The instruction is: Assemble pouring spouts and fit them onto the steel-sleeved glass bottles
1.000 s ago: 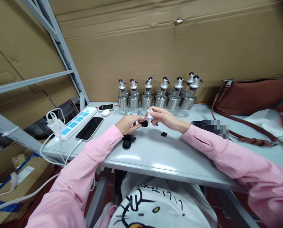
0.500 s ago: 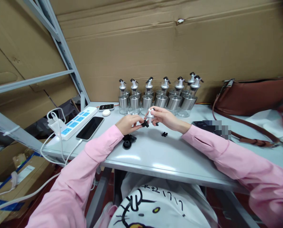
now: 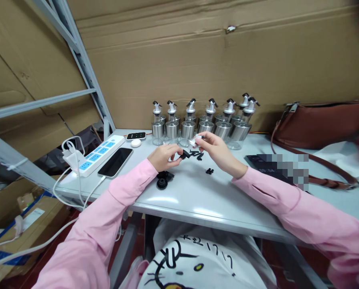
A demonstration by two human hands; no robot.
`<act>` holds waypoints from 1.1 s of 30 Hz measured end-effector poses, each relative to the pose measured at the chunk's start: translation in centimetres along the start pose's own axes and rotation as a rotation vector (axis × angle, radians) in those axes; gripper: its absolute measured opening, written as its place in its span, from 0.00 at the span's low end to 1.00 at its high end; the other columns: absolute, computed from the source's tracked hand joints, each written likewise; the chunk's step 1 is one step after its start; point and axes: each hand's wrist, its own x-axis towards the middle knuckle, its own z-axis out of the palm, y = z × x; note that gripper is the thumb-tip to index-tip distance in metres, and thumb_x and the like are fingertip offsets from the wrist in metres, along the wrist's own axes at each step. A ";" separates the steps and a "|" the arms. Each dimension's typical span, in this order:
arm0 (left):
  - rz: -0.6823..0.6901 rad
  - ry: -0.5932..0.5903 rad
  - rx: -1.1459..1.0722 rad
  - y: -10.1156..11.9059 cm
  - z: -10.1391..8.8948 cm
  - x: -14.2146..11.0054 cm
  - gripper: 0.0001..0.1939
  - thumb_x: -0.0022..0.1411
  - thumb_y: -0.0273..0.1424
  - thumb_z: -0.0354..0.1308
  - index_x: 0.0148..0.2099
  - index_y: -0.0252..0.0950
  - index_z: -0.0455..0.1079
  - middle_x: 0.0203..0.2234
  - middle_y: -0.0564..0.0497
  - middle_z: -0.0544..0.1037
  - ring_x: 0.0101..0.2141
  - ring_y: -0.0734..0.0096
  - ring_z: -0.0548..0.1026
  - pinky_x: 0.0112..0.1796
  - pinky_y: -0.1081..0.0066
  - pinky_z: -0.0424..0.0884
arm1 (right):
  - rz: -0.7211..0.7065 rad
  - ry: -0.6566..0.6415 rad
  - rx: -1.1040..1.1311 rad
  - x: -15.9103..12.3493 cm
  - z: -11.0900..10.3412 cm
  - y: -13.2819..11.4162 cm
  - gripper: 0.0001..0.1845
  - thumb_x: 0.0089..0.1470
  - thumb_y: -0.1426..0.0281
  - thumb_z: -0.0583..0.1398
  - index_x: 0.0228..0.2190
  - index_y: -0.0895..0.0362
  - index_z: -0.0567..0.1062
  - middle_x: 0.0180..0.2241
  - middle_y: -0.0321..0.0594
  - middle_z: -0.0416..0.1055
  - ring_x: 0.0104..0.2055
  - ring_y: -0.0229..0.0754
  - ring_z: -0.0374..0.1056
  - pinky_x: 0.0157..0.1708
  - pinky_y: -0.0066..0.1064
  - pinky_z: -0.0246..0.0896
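Note:
My left hand (image 3: 164, 157) pinches a black ribbed plastic stopper (image 3: 184, 154) between thumb and fingertips, just above the table. In the fingers of my right hand (image 3: 219, 151) is a white pourer spout (image 3: 194, 141), tilted and partly covered by the fingers. The spout and the stopper are apart. Small black levers (image 3: 199, 156) lie between the two hands. A pair of tiny black pieces (image 3: 209, 171) rests nearer to me, below my right hand. More black stoppers (image 3: 162, 183) sit in a small pile beneath my left wrist.
Several glass-and-steel oil bottles (image 3: 188, 130) with pourer tops stand along the cardboard wall (image 3: 167, 60). At left are a power strip (image 3: 99, 154), a phone (image 3: 115, 162) and cables. A dark phone (image 3: 257, 162) and brown bag (image 3: 326, 124) occupy the right.
My right hand has drawn the white spout up and slightly right, away from the black stopper. The spout is now tilted over. My left hand stays nearly in place.

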 end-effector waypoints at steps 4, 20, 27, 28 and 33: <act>0.026 0.011 0.004 0.1 -0.2 0.0 0.04 0.60 0.30 0.53 0.38 0.35 0.65 0.26 0.55 0.72 0.23 0.78 0.69 0.33 0.72 0.65 | 0.035 0.028 0.006 -0.9 0.3 1.0 0.20 0.43 0.54 0.63 0.30 0.57 0.69 0.28 0.36 0.71 0.26 0.35 0.64 0.30 0.32 0.61; 0.082 0.002 0.011 0.5 0.0 0.0 0.06 0.62 0.32 0.51 0.38 0.35 0.65 0.27 0.54 0.73 0.22 0.78 0.68 0.32 0.72 0.65 | 0.021 0.099 0.081 -2.4 0.9 1.1 0.20 0.41 0.57 0.66 0.33 0.55 0.69 0.30 0.36 0.71 0.28 0.36 0.68 0.29 0.33 0.68; 0.040 -0.041 0.018 0.7 0.0 0.0 0.06 0.61 0.32 0.51 0.38 0.35 0.65 0.27 0.53 0.74 0.23 0.77 0.68 0.33 0.72 0.64 | 0.028 0.071 0.088 -2.8 1.0 1.0 0.21 0.42 0.58 0.66 0.35 0.54 0.68 0.25 0.33 0.69 0.28 0.37 0.68 0.29 0.34 0.71; 0.038 -0.038 0.021 0.8 0.0 0.0 0.06 0.61 0.32 0.51 0.37 0.35 0.65 0.28 0.54 0.74 0.23 0.77 0.68 0.33 0.72 0.64 | 0.029 0.067 0.096 -2.8 1.0 1.1 0.21 0.42 0.58 0.66 0.36 0.54 0.68 0.25 0.32 0.69 0.28 0.38 0.68 0.29 0.34 0.71; 0.005 0.018 0.066 0.9 0.0 0.1 0.06 0.59 0.33 0.52 0.36 0.35 0.64 0.27 0.55 0.74 0.21 0.78 0.68 0.34 0.71 0.62 | 0.027 0.001 0.139 -2.9 0.9 1.2 0.20 0.45 0.59 0.64 0.41 0.52 0.72 0.32 0.36 0.74 0.36 0.40 0.71 0.36 0.37 0.71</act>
